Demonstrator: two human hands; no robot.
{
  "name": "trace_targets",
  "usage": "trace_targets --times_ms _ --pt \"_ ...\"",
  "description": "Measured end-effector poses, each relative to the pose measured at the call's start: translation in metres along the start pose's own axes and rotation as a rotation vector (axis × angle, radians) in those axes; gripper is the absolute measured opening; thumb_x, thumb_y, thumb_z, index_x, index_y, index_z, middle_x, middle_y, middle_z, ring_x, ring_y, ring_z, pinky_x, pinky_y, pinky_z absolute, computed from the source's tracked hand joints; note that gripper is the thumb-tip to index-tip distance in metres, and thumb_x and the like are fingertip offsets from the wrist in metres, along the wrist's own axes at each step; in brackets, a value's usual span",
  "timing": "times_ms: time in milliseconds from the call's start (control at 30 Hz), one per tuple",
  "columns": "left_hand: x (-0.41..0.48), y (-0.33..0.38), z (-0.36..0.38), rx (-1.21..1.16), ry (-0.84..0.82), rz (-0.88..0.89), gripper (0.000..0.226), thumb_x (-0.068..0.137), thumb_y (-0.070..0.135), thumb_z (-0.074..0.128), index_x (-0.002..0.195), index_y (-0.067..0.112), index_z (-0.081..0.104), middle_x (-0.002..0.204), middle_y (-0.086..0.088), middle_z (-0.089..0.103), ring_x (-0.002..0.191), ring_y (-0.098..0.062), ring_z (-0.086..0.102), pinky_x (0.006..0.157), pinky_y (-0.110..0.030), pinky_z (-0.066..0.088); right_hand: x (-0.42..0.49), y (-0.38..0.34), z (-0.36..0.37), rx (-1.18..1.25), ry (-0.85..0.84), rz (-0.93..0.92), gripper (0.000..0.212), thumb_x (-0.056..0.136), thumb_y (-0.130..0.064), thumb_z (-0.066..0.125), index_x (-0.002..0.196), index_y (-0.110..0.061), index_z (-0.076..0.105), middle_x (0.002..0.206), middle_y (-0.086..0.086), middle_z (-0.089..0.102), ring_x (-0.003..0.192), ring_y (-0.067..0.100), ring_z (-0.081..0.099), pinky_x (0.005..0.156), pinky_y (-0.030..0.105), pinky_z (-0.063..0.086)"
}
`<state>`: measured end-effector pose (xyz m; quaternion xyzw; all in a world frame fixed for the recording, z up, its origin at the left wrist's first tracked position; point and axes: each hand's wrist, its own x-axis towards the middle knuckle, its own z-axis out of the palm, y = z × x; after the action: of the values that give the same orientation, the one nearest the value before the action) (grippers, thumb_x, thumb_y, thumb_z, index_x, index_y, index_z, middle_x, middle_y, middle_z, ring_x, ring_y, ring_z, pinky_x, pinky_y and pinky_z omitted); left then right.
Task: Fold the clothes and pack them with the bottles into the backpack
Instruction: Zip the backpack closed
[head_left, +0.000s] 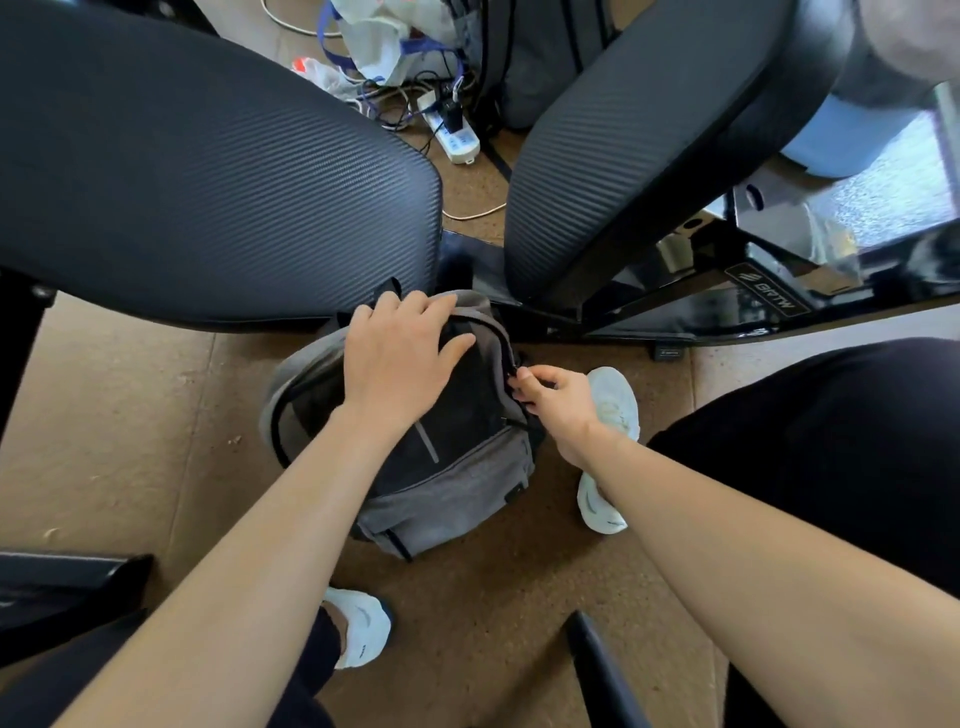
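Observation:
A grey and black backpack (457, 483) stands on the brown floor between my feet, its top leaning against a chair. My left hand (400, 353) lies flat on the top of the backpack with fingers spread, pressing it down. My right hand (550, 400) pinches the zipper pull on the backpack's right edge with curled fingers. No clothes or bottles are in view.
Two black ribbed chair seats (208, 182) (623, 156) hang over the floor just beyond the backpack. A white power strip (457, 137) with tangled cables and a plastic bag (384, 47) lie further back. My white shoes (613, 400) (363, 629) flank the backpack.

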<state>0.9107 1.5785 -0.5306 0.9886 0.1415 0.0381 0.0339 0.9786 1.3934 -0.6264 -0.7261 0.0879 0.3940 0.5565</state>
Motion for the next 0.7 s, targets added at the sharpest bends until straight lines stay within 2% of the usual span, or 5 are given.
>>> trace_targets --times_ms 200,500,600,633,700 --pt "0.006 -0.002 0.002 -0.228 0.077 -0.196 0.026 0.098 0.045 0.061 0.113 0.03 0.076 0.09 0.004 0.07 0.088 -0.023 0.066 0.065 -0.033 0.041 0.018 0.005 -0.008 -0.121 0.104 -0.037 0.02 0.104 -0.025 0.058 0.099 -0.017 0.076 0.1 0.002 0.076 0.097 0.018 0.072 0.088 0.032 0.057" --pt "-0.003 -0.015 -0.002 -0.361 0.101 -0.365 0.025 0.097 0.043 0.065 0.116 0.031 0.075 0.1 0.005 0.072 0.099 -0.022 0.065 0.071 -0.032 0.038 0.047 0.027 -0.008 -0.296 0.111 0.078 0.025 0.099 -0.035 0.064 0.075 -0.029 0.069 0.092 0.004 0.077 0.095 0.026 0.072 0.096 0.047 0.058" --pt "-0.002 -0.021 -0.003 -0.374 0.083 -0.358 0.027 0.097 0.044 0.064 0.118 0.03 0.074 0.102 0.004 0.071 0.1 -0.022 0.064 0.073 -0.033 0.04 0.034 0.041 -0.006 -0.199 0.132 0.058 0.015 0.096 -0.039 0.065 0.097 -0.025 0.071 0.101 0.006 0.076 0.1 0.027 0.07 0.097 0.048 0.056" --pt "-0.002 -0.022 -0.003 -0.385 0.071 -0.353 0.027 0.097 0.044 0.064 0.118 0.03 0.074 0.102 0.005 0.071 0.098 -0.021 0.064 0.073 -0.033 0.04 0.027 0.05 -0.006 -0.185 0.163 0.091 0.028 0.093 -0.045 0.066 0.107 -0.021 0.069 0.105 0.008 0.074 0.103 0.028 0.069 0.097 0.047 0.055" --pt "-0.002 -0.025 -0.003 -0.407 0.065 -0.344 0.028 0.097 0.044 0.064 0.118 0.03 0.074 0.102 0.006 0.071 0.096 -0.018 0.063 0.072 -0.033 0.039 0.008 0.064 -0.01 -0.259 0.257 0.158 0.032 0.09 -0.048 0.066 0.103 -0.019 0.066 0.1 0.005 0.071 0.099 0.029 0.066 0.087 0.039 0.054"
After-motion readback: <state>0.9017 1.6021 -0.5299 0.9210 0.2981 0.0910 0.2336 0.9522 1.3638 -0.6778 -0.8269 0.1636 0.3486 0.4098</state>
